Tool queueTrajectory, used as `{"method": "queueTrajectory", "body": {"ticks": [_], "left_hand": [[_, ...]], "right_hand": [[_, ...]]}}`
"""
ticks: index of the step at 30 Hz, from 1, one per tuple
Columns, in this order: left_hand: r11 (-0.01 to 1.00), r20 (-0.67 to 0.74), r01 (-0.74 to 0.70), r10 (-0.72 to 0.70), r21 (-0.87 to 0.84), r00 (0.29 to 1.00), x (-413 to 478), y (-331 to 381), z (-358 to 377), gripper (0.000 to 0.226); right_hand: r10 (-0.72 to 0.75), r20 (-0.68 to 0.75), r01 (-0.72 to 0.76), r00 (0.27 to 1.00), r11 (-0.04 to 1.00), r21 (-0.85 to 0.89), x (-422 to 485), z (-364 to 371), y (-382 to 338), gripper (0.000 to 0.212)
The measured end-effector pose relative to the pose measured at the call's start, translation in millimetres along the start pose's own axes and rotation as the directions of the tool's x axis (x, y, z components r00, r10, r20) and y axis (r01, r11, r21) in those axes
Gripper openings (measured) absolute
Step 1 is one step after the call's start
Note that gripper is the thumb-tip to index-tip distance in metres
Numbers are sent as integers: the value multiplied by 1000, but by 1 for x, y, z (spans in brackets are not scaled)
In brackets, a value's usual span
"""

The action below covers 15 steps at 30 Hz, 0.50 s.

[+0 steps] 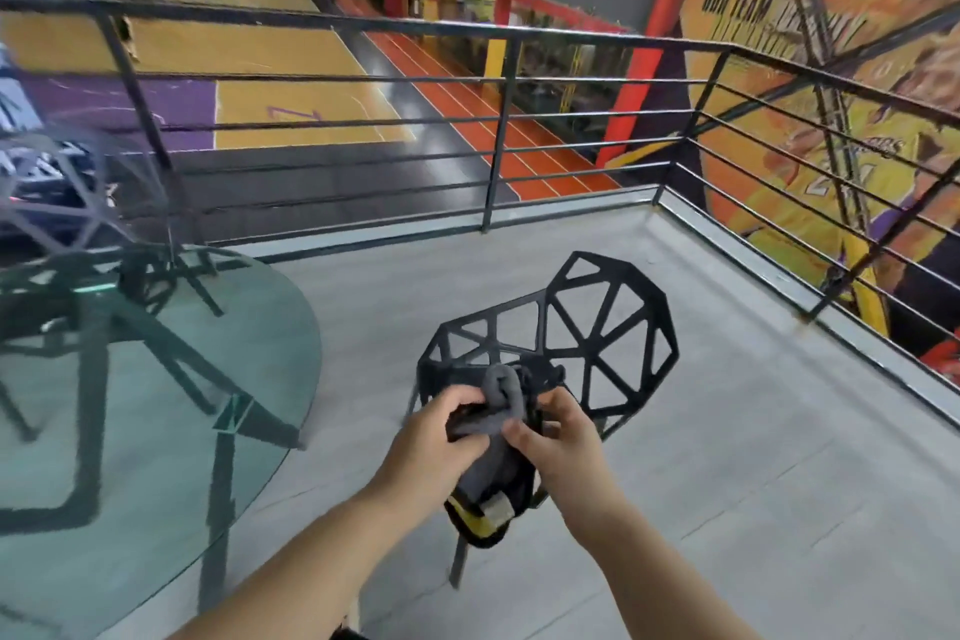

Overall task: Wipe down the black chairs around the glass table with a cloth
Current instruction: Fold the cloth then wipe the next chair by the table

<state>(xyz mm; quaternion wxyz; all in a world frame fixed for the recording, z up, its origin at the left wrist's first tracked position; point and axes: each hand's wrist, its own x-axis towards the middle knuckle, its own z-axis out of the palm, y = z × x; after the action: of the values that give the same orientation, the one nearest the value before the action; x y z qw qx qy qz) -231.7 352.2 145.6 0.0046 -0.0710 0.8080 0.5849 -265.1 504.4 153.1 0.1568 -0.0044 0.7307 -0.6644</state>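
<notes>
Now, cloth (pixel 498 405) bunched upright, both hands gripping

Two black chairs (pixel 571 327) (pixel 67 203), one glass table (pixel 156 379), one cloth (pixel 498 400), two hands (pixel 431 437) (pixel 561 437)

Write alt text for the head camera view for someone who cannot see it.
Two bare hands, left hand and right hand, hold a bunched grey cloth above a black geometric lattice chair on a grey balcony floor. A round green-tinted glass table stands to the left, and a black metal railing overlooks an indoor sports court.
</notes>
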Motion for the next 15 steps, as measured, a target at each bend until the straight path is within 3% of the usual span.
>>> {"method": "queueTrajectory", "body": {"ticks": [3, 7, 10, 12, 15], "left_hand": [[996, -42, 52, -55, -75, 998, -29, 14, -35, 29], [973, -244, 118, -165, -196, 956, -58, 21, -94, 8], [946, -315, 138, -232, -294, 920, -80, 23, -129, 16], [919, -333, 128, -262, -374, 906, -95, 21, -151, 9], [910, -354, 106, -260, -400, 898, -117, 15, -182, 11]], "right_hand": [[-31, 28, 32, 999, 999, -30, -19, 13, -20, 15], [-21, -31, 22, 999, 1000, 19, -35, 23, -39, 8], [36, -54, -34, 998, 999, 34, -43, 39, -48, 10], [25, -66, -31, 998, 995, -95, -49, 59, -52, 13], [-186, -94, 128, 978, 893, -432, -72, 104, -63, 23]]}}
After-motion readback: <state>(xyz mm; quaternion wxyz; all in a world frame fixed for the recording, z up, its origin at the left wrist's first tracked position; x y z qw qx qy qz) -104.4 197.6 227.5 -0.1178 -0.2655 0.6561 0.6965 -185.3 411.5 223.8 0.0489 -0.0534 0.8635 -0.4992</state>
